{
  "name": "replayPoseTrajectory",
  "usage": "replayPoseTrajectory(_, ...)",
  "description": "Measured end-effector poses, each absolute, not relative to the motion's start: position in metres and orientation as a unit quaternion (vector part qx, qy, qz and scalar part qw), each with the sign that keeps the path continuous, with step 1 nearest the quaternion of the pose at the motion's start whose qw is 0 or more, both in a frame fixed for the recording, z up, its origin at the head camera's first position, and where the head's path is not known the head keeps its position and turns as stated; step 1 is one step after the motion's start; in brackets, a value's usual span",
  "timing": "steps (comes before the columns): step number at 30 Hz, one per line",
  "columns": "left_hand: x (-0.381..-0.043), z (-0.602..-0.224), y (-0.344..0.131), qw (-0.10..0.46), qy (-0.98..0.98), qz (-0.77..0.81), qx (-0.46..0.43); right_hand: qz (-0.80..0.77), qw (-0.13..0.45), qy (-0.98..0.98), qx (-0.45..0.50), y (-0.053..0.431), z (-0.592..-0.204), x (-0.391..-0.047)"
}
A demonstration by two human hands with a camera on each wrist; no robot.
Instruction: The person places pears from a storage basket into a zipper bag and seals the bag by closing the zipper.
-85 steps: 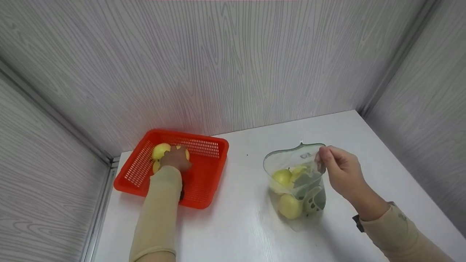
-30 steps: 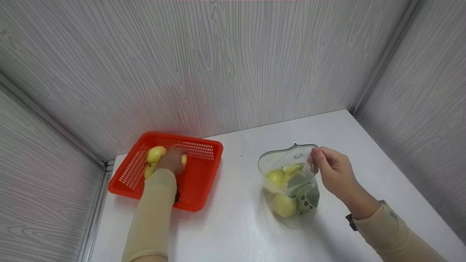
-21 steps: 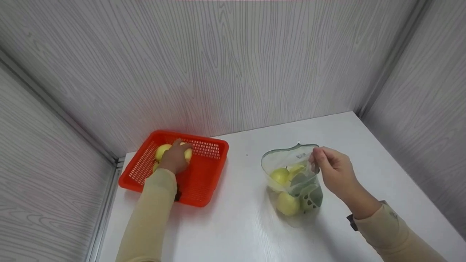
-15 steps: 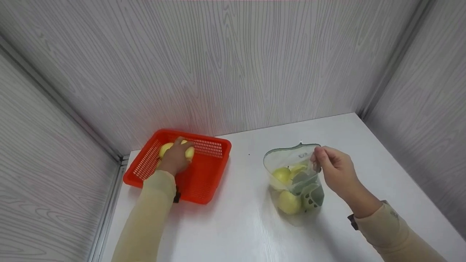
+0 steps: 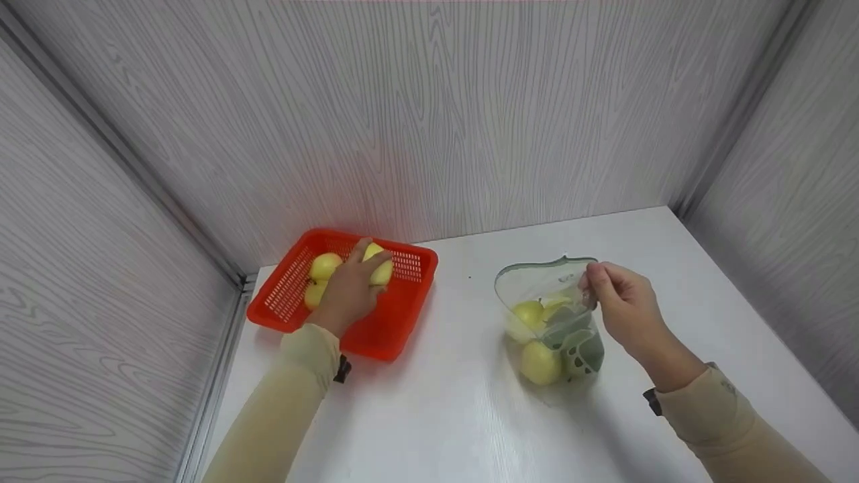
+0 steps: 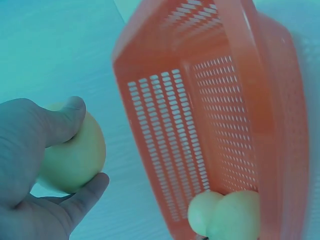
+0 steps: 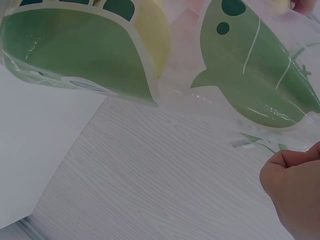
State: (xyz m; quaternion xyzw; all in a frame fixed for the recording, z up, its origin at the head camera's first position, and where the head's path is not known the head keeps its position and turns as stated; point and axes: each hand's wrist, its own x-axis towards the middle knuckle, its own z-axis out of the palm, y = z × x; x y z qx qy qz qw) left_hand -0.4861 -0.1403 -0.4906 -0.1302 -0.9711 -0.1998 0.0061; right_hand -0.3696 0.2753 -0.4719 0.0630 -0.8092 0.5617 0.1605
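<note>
Here's my left hand (image 5: pixel 350 290) over the red basket (image 5: pixel 396 310), thumb and fingers clamped around a yellow fruit (image 5: pixel 381 270), and what a firm hold that is! The fruit is off the basket's floor; on the left wrist view it shows well apart from the basket's perforated side, thumb on one flank and fingers on the other. Down in the basket, toward its left side, sit two more: one yellow piece (image 5: pixel 326 266) near the back and a second piece (image 5: pixel 314 295) just in front, the pair touching.

Over to the right of the basket, well apart from it, stands my clear bag (image 5: pixel 570 329) with its green printing, and the mouth is gaping! My right hand (image 5: pixel 625 296) has thumb and fingers pinched together on the bag's rim, on the side farther from the basket. Through the plastic I make out bagged fruit (image 5: pixel 541 363), yellow too, at least three, some partly hidden by the print.

Basket and bag share one white table (image 5: pixel 436 409), with a tiny dark speck (image 5: pixel 470 276) between them. Right behind the basket rises a wood-grained wall (image 5: pixel 429 121), glowing faintly red there. My beige left sleeve (image 5: pixel 275 402) reaches in from the basket's near side.
</note>
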Motion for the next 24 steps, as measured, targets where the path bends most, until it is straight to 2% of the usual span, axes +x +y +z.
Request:
replayPoseTrajectory(18, -0.468, -0.476, -0.084, 0.09, -0.941, -0.208, -0.251, 0.55, 0.141, -0.822, 0.048, 0.277, -0.483, -0.387)
replayPoseTrajectory(24, -0.464, -0.472, -0.068, 0.092, -0.927, -0.231, -0.28, 0.562, 0.14, -0.814, 0.048, 0.273, -0.487, -0.391)
